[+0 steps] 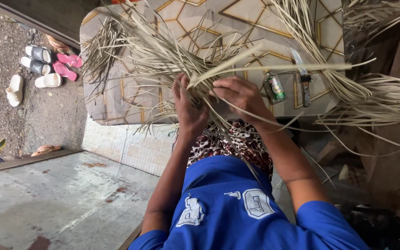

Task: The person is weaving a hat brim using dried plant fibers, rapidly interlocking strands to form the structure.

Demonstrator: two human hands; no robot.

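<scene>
While both hands clench, leaf strips [200,81] pinched between left hand [188,109], right hand [239,95].

Low table [116,99] with beige geometric-patterned covering, gold lines: carries loose heap of pale dried palm-leaf strips [158,55], small green glass bottle [274,88] lying near front edge, and steel-bladed knife [302,76] just beside the bottle.

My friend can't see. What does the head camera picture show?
Two bare hands, the left hand and right hand, grip a bundle of dry palm-leaf strips over a patterned mat. A small bottle and a knife lie on the mat, and sandals sit on the gravel.
</scene>
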